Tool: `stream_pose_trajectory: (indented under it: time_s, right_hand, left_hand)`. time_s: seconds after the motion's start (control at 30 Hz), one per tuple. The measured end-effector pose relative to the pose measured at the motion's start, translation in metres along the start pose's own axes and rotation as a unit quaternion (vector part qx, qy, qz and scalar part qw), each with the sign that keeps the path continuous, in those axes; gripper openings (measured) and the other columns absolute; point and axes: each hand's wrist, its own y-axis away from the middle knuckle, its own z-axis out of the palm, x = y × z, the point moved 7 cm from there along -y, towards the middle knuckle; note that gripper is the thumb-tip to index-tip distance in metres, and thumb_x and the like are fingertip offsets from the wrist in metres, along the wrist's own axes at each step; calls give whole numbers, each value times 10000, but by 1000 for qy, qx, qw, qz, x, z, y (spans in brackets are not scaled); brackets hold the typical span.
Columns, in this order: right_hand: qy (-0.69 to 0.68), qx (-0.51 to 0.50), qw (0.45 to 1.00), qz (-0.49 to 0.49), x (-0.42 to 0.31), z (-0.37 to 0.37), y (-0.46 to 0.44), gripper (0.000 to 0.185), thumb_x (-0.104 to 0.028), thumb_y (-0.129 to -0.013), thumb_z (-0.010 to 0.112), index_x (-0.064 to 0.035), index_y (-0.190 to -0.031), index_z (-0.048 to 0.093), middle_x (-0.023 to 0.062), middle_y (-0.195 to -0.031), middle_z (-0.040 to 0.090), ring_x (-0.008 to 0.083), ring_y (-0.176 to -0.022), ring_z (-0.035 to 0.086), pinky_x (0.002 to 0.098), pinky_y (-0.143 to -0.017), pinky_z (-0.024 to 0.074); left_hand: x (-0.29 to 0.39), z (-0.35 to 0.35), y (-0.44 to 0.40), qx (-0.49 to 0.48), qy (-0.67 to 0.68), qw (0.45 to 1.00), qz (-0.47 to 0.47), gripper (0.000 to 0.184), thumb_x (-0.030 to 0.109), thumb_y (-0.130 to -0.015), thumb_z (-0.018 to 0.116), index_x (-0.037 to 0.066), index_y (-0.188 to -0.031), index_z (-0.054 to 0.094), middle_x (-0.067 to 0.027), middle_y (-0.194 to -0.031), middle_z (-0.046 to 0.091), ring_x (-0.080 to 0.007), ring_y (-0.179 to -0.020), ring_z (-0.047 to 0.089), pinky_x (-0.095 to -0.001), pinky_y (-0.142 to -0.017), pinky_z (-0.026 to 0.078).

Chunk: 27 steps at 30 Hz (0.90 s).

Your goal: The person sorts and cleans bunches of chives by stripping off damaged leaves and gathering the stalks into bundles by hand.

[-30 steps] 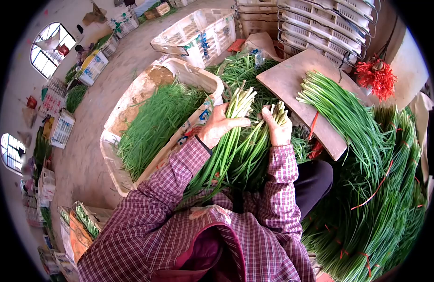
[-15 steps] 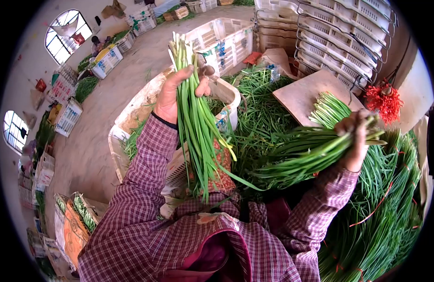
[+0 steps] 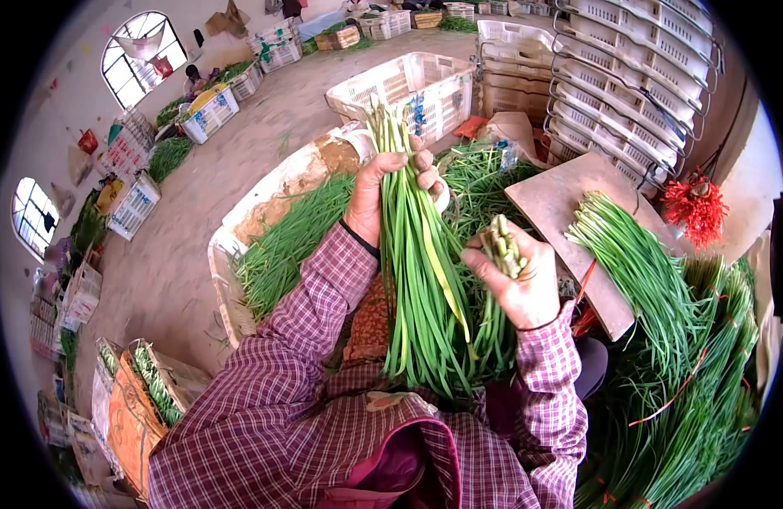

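Observation:
My left hand is closed around a bunch of garlic chives, held upright with pale stem ends on top and green leaves hanging down. A yellowed leaf shows among them. To its right, my right hand is closed on a smaller bunch of garlic chives, its cut ends pointing up and its leaves hanging beside the first bunch. On a board to the right lies a neat bundle of chives, apart from both hands.
A white crate with loose chives stands at left front. Behind are another crate and tall stacked crates. Red ties hang at right above a large pile of tied chives. Loose chives lie behind my hands.
My right hand has moved left from over the board with its chives, which now point stem ends up beside the other bunch. My left hand's bunch sits further right and lower in view.

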Motion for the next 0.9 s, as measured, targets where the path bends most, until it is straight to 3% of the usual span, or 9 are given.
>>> stream_pose_trajectory:
  time_s: [0.03, 0.1, 0.27, 0.43, 0.57, 0.63, 0.77, 0.8, 0.9]
  right_hand:
    - [-26, -11, 999, 18, -1, 6, 2, 138, -65, -744, 705, -6, -844, 632, 28, -747, 635, 95, -672, 586, 247, -651, 480]
    - [-38, 2, 999, 4, -5, 13, -1, 250, -173, -724, 689, -70, -950, 660, 87, -718, 672, 163, -655, 669, 269, -631, 514]
    - [77, 22, 997, -10, -7, 22, -7, 295, -300, -708, 698, -80, -899, 656, 150, -646, 633, 308, -606, 639, 372, -595, 513]
    - [160, 43, 986, 1, -2, 23, -8, 293, -284, -710, 693, -75, -913, 661, 152, -631, 625, 300, -578, 632, 364, -573, 508]
    - [-25, 25, 999, 31, 10, 17, -8, 222, -203, -730, 683, -42, -882, 675, 99, -609, 635, 159, -545, 626, 284, -566, 493]
    - [-186, -57, 977, 84, 13, 22, -6, 152, -55, -784, 608, 2, -918, 654, 28, -672, 648, 80, -572, 584, 228, -550, 466]
    - [-306, -108, 940, 107, 25, 11, -1, 124, -24, -798, 587, 22, -903, 632, 31, -671, 622, 94, -555, 567, 223, -505, 452]
    - [-302, -112, 939, 123, 18, 5, 0, 118, -57, -792, 602, 22, -876, 626, 45, -638, 605, 114, -526, 567, 230, -488, 453]
    - [-364, -78, 913, 163, 14, -20, 14, 133, -90, -746, 657, 9, -821, 608, 56, -612, 594, 125, -472, 556, 243, -457, 456]
  left_hand:
    - [-4, 0, 2, 14, 11, 1000, -2, 279, 100, -746, 560, 77, -1023, 543, -63, -839, 588, -199, -717, 575, -366, -760, 481]
    - [-6, -1, 1, 1, -25, 1000, 4, 289, 106, -746, 568, 69, -1030, 528, -78, -836, 589, -215, -739, 586, -388, -779, 489]
    - [-12, -4, 3, 8, -58, 998, -5, 312, 104, -752, 568, 46, -1049, 493, -117, -870, 588, -265, -823, 612, -436, -818, 508]
    - [-17, 1, 5, -1, -91, 996, -17, 322, 107, -751, 570, 42, -1055, 488, -135, -885, 586, -283, -833, 611, -423, -807, 518]
    - [-18, -1, 10, 30, -116, 992, -30, 343, 117, -741, 569, 26, -1061, 484, -136, -906, 589, -285, -853, 622, -401, -804, 528]
    - [-21, -5, 19, 105, -176, 975, -89, 376, 129, -723, 581, 16, -1069, 489, -132, -910, 595, -279, -851, 625, -402, -784, 536]
    - [-20, -3, 23, 72, -354, 928, -88, 422, 140, -703, 603, 5, -1088, 494, -125, -865, 607, -233, -779, 632, -354, -660, 542]
    - [-20, -2, 24, 68, -368, 922, -95, 422, 130, -701, 606, 3, -1090, 503, -133, -871, 611, -203, -668, 612, -328, -608, 525]
    - [-19, -22, 28, 83, -288, 948, -107, 401, 151, -687, 595, 1, -1054, 531, -105, -819, 586, -158, -614, 525, -296, -612, 448]
